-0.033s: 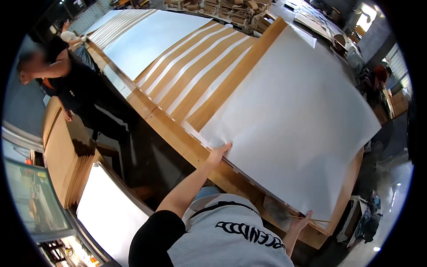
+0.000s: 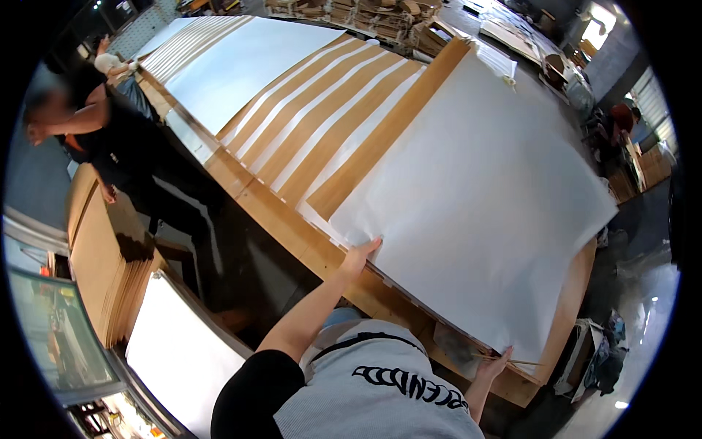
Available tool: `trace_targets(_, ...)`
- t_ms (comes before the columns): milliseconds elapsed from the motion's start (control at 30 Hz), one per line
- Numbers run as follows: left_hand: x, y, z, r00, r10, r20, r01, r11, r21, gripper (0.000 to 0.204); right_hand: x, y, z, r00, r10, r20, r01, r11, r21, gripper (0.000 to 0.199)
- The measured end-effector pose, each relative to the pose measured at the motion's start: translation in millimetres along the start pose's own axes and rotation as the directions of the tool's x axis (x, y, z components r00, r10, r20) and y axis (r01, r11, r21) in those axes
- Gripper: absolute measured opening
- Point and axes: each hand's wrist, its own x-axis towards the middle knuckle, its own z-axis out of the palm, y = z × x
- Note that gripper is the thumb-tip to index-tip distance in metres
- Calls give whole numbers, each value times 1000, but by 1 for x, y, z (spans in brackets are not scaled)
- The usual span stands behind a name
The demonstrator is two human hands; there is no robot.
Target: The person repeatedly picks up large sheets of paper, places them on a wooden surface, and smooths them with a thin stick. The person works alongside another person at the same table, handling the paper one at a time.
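Note:
A large white sheet (image 2: 475, 197) spreads over the near right part of a long table, its right side lifted and bowed. My left hand (image 2: 362, 256) pinches the sheet's near edge, thumb on top and the other fingers hidden beneath. Farther right, my right hand (image 2: 496, 364) grips the same edge close to the near corner. A thin tan stick (image 2: 528, 363) passes by the right fingers; whether they hold it too I cannot tell. Left of the sheet lie staggered brown and white layers (image 2: 314, 121), their edges showing as stripes.
The wooden table edge (image 2: 274, 212) runs away to the far left, where another white sheet (image 2: 248, 66) lies. A person in dark clothes (image 2: 139, 146) stands on the left. Behind me are stacked brown boards (image 2: 99, 256) and a white panel (image 2: 179, 351). Cardboard piles (image 2: 365, 16) line the back.
The sheet's far right corner has shifted slightly left and down. Both hands keep their hold on the near edge.

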Motion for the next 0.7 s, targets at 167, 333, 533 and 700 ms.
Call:
trace_targets(167, -8, -3, -7, 994, 108, -32, -104, 991, 86, 37, 1, 14, -8, 984, 160, 78, -161, 987, 1, 32)
trace_targets(333, -3, -10, -23, 998, 64, 3, -63, 998, -21, 34, 7, 28, -12, 959, 260, 115, -265, 964, 31, 33)
trace_targets(533, -12, 4, -16, 994, 108, 3, -108, 994, -10, 31, 12, 37, -15, 967, 229, 113, -228, 973, -22, 35)
trace_targets(700, 5, -20, -41, 994, 108, 17, -109, 993, 40, 30, 23, 43, -21, 960, 264, 95, -265, 964, -4, 34)
